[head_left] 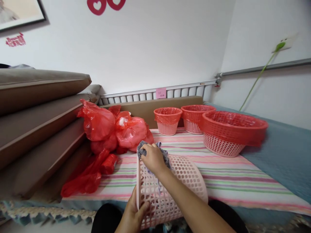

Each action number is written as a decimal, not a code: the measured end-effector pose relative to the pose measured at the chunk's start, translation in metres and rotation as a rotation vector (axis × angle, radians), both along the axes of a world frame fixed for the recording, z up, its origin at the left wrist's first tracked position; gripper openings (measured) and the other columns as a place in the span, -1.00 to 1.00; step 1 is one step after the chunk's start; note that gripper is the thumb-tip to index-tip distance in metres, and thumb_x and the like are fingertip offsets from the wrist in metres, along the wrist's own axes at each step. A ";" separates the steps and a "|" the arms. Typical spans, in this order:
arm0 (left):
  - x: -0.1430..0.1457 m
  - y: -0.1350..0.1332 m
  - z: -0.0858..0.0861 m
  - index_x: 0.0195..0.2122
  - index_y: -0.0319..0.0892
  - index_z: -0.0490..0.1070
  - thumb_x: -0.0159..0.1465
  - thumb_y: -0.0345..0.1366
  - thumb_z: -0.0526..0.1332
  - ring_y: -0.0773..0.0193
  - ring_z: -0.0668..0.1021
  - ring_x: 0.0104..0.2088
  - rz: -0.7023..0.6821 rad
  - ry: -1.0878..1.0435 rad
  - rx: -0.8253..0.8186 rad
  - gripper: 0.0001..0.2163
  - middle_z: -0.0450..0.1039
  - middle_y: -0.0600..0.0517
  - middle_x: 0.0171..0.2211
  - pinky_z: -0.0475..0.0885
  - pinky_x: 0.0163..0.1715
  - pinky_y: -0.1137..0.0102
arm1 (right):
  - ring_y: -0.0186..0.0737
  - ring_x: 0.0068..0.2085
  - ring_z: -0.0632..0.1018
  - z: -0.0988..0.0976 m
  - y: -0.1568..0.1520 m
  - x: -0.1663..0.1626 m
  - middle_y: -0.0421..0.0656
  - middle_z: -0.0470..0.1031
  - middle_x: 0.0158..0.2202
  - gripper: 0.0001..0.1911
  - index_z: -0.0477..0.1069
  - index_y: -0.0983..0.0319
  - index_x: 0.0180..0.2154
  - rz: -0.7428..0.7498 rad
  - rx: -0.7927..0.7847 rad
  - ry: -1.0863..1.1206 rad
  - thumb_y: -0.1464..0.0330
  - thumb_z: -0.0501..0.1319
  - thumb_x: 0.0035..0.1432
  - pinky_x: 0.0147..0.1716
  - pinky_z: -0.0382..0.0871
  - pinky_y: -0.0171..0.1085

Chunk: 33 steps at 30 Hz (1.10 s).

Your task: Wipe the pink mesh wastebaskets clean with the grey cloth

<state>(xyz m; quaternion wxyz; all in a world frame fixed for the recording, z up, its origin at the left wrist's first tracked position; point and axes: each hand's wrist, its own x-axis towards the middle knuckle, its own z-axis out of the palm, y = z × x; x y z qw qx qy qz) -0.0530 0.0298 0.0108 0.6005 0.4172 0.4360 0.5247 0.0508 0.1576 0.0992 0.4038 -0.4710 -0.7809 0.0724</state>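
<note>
A pale pink plastic basket [188, 174] with a lattice of holes lies on its side in front of me, its open rim facing left. My left hand [136, 210] grips that rim near the bottom, thumb on the outer wall. Up at the rim's top edge, my right hand [153, 158] is closed on a grey cloth [143, 149] with some purple in it and presses it against the basket. Part of the cloth is hidden under my fingers.
Three baskets lined with red bags, one small [168, 126], one medium [193, 125] and one large [224, 144], stand behind on the striped cloth [233, 186]. Filled red bags [99, 124] and a red roll [109, 164] lie left, beside stacked cushions [41, 119].
</note>
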 end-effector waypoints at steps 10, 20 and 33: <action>0.002 0.026 0.041 0.08 -0.16 0.32 0.10 -0.32 0.28 0.16 0.47 -0.16 -0.001 0.140 0.253 -0.52 0.48 0.00 -0.11 0.35 -0.07 0.34 | -0.16 -0.20 0.35 -0.026 -0.086 0.027 -0.22 0.49 -0.27 -0.69 0.40 0.17 -0.34 0.163 0.047 0.083 0.63 0.15 -0.13 -0.16 0.19 -0.21; -0.004 0.001 0.017 0.22 -0.17 0.08 0.16 -0.15 0.28 0.11 0.54 -0.16 -0.046 0.034 0.093 -0.36 0.50 -0.12 -0.09 0.44 -0.17 0.28 | -0.17 -0.25 0.42 -0.004 -0.003 0.002 -0.21 0.55 -0.32 -0.79 0.46 0.16 -0.36 -0.006 -0.048 0.015 0.52 0.18 -0.08 -0.28 0.19 -0.30; 0.002 -0.003 0.019 0.27 -0.16 0.01 0.08 -0.12 0.35 0.09 0.57 -0.20 0.026 0.021 0.023 -0.21 0.52 -0.13 -0.14 0.46 -0.27 0.32 | -0.18 -0.24 0.41 -0.013 -0.001 0.002 -0.21 0.55 -0.29 -0.78 0.44 0.16 -0.34 -0.035 0.019 0.010 0.51 0.15 -0.07 -0.26 0.17 -0.32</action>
